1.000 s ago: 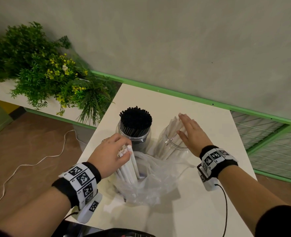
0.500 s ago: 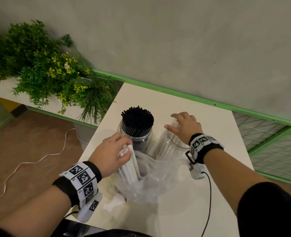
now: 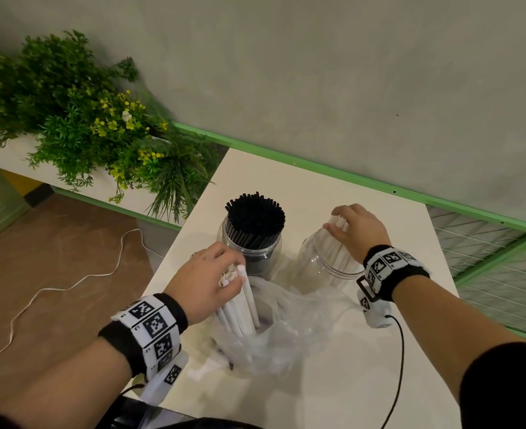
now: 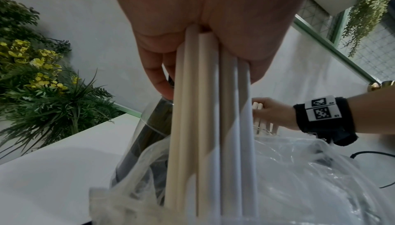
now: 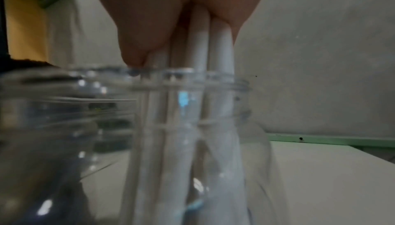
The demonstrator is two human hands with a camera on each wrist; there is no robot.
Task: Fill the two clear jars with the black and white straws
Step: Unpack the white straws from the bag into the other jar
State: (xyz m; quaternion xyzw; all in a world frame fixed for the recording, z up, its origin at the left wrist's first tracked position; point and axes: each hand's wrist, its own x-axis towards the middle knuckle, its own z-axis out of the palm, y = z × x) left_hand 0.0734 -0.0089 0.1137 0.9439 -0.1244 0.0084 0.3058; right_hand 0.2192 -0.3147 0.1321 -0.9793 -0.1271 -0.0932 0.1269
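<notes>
Two clear jars stand side by side on the white table (image 3: 332,382). The left jar (image 3: 249,253) is packed with black straws (image 3: 254,216). The right jar (image 3: 326,261) holds a few white straws (image 5: 198,93) leaning at its far side. My right hand (image 3: 357,229) grips the tops of those straws above the jar mouth. My left hand (image 3: 207,283) grips a bundle of white straws (image 3: 240,301) that stands in a crumpled clear plastic bag (image 3: 286,332) in front of the jars. In the left wrist view that bundle (image 4: 209,127) runs down into the bag (image 4: 299,178).
A planter of green plants with yellow flowers (image 3: 94,131) sits left of the table. A white cable (image 3: 70,283) lies on the brown floor. A green-framed wire grid (image 3: 487,267) is at the right. A black wire (image 3: 399,351) trails from my right wrist across the table.
My right hand went from flat beside the right jar to curled over the tops of its white straws. My left hand kept its grip on the bundle in the bag.
</notes>
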